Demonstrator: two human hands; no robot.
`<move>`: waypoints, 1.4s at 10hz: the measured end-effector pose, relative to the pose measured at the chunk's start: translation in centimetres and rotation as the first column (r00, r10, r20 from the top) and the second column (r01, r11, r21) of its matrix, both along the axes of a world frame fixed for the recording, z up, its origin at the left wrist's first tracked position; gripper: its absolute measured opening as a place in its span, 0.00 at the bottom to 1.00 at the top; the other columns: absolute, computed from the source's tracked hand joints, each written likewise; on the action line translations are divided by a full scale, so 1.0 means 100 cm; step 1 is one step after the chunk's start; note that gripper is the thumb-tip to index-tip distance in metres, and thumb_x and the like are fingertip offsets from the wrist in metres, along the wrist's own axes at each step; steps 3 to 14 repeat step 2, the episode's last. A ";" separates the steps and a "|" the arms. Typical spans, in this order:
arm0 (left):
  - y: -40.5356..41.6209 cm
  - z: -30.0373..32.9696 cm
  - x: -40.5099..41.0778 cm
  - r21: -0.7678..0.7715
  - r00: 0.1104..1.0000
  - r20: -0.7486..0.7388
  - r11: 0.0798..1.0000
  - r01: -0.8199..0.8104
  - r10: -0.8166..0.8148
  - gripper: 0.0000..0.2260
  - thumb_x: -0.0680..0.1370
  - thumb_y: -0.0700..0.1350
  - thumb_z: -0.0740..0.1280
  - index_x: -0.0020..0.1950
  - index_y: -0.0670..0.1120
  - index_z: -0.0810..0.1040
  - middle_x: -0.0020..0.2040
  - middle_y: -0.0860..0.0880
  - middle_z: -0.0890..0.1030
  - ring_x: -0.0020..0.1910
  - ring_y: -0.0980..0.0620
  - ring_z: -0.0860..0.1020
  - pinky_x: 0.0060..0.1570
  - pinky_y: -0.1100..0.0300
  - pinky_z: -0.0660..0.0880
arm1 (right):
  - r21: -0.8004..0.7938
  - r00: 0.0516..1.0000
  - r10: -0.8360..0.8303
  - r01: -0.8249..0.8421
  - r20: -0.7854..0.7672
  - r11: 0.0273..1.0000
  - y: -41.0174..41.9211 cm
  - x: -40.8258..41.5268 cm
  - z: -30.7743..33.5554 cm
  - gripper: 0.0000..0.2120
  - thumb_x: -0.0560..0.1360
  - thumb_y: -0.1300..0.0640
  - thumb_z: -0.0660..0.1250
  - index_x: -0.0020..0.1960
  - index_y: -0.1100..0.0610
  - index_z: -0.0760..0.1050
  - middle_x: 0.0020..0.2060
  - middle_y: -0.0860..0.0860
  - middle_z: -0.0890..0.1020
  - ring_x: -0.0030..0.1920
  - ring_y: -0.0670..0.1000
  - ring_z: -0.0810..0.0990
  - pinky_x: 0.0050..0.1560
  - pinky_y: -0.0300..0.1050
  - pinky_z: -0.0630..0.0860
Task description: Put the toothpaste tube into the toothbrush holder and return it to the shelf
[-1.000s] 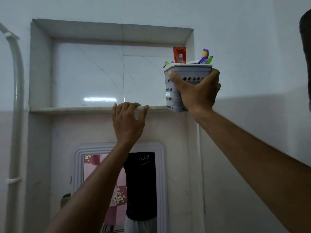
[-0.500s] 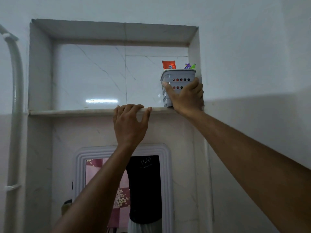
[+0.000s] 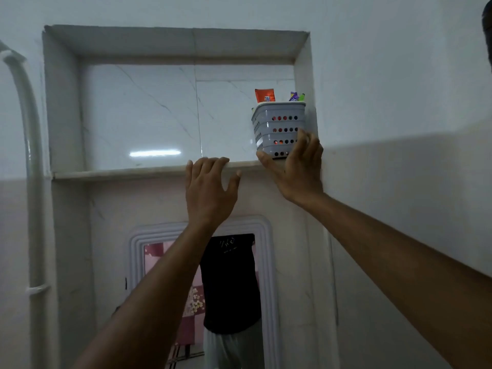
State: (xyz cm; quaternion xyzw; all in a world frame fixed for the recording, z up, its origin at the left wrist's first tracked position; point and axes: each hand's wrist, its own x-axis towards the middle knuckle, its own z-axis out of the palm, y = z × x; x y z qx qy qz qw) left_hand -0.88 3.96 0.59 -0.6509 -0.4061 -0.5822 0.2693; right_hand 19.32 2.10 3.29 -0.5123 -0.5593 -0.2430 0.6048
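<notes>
The grey perforated toothbrush holder [image 3: 277, 129] stands upright on the marble shelf [image 3: 119, 172], in the right corner of the wall niche. The orange toothpaste tube [image 3: 264, 95] sticks up out of it, beside purple and green toothbrush ends [image 3: 296, 96]. My right hand [image 3: 298, 169] lies flat against the holder's lower front, fingers spread and pointing up, thumb at the shelf edge below it. My left hand [image 3: 210, 190] rests on the shelf's front edge with its fingertips hooked over the ledge, a little left of the holder.
The niche's right side wall [image 3: 306, 75] stands right next to the holder. A white pipe [image 3: 32, 155] runs down the wall at the left. Below the shelf hangs a white-framed mirror [image 3: 266, 262] that reflects a person in a dark top.
My right hand carried the holder from the air into the niche and set it on the shelf, then slid down and loosened its grip. The left hand stayed on the ledge.
</notes>
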 end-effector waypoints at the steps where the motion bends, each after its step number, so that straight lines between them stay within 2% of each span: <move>1: -0.006 -0.008 -0.015 -0.023 0.996 -0.068 0.998 0.053 -0.055 0.27 0.84 0.62 0.66 0.77 0.47 0.75 0.76 0.49 0.76 0.83 0.46 0.66 0.86 0.45 0.54 | 0.150 0.997 0.041 -0.052 0.071 0.987 -0.019 -0.002 -0.026 0.33 0.83 0.36 0.67 0.78 0.57 0.70 0.74 0.60 0.71 0.73 0.62 0.70 0.72 0.62 0.74; 2: -0.015 -0.018 -0.029 -0.010 0.994 -0.059 0.995 0.095 -0.095 0.27 0.84 0.62 0.65 0.78 0.47 0.74 0.79 0.48 0.75 0.81 0.46 0.68 0.83 0.43 0.61 | 0.147 0.983 0.149 -0.165 0.111 0.975 -0.035 -0.008 -0.046 0.22 0.86 0.41 0.67 0.71 0.56 0.79 0.68 0.53 0.79 0.70 0.57 0.75 0.69 0.56 0.77; 14: -0.015 -0.018 -0.029 -0.010 0.994 -0.059 0.995 0.095 -0.095 0.27 0.84 0.62 0.65 0.78 0.47 0.74 0.79 0.48 0.75 0.81 0.46 0.68 0.83 0.43 0.61 | 0.147 0.983 0.149 -0.165 0.111 0.975 -0.035 -0.008 -0.046 0.22 0.86 0.41 0.67 0.71 0.56 0.79 0.68 0.53 0.79 0.70 0.57 0.75 0.69 0.56 0.77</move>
